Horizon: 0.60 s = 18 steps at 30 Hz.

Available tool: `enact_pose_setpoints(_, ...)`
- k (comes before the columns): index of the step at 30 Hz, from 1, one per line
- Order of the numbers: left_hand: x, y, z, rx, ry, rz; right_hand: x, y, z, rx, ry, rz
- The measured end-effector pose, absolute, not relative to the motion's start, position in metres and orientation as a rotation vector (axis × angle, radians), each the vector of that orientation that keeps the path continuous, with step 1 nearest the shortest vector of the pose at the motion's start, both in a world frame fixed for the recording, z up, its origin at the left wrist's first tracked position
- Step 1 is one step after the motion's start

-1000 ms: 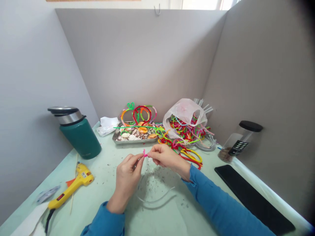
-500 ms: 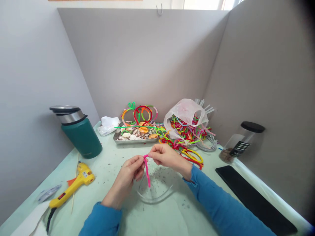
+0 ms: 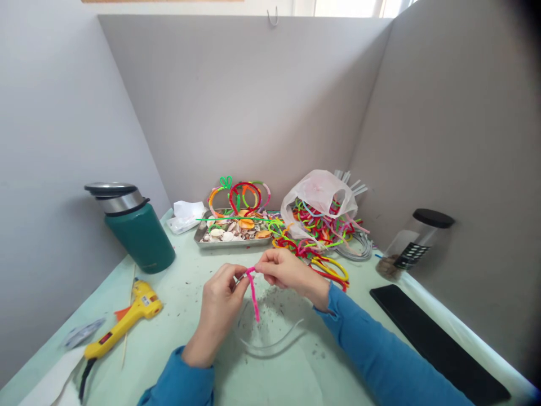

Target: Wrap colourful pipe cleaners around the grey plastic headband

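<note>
Both of my hands meet over the middle of the pale green table [image 3: 181, 293]. My left hand [image 3: 220, 307] is closed, pinching one end of a thin whitish curved band [image 3: 270, 341] whose arc hangs down toward the table. My right hand [image 3: 284, 269] is closed too, pinching the top of a pink pipe cleaner [image 3: 253, 294] right where it meets the band. The pink tail of the pipe cleaner hangs down between my hands. Blue sleeves cover both forearms.
A metal tray of shells [image 3: 234, 230] and a heap of coloured pipe cleaners with a plastic bag [image 3: 323, 223] lie behind. A green flask [image 3: 137, 228] stands left, a yellow glue gun [image 3: 122, 324] front left. A black-lidded jar [image 3: 412, 242] and a black flat slab [image 3: 435, 341] are on the right.
One second ago only a short pink tip showed between my fingers; a long pink tail now hangs down. My left hand has turned slightly and the band has shifted with it.
</note>
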<state>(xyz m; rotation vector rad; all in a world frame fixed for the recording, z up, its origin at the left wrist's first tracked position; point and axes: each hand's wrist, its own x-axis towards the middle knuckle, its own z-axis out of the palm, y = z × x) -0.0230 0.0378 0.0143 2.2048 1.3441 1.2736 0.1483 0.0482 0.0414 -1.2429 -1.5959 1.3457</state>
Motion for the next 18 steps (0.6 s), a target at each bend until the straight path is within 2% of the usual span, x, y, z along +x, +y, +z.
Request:
enact_pose_setpoints(4,-0.0221,0.0386,0.0131,2.129,1.281,1.289,0.1495,0.0482,0.0421,-1.237,-1.59,1.343)
enact_pose_setpoints(8,-0.019,0.0404,0.0133,1.737,1.22,1.28,0.1499,0.0488,0.0396,-1.223,-1.617,1.31)
enact_pose_setpoints(18,-0.0261,0.0457,0.0156,0.934,0.883,0.941,0.1481,0.0471,0.0397,-1.181,-1.713,1.206)
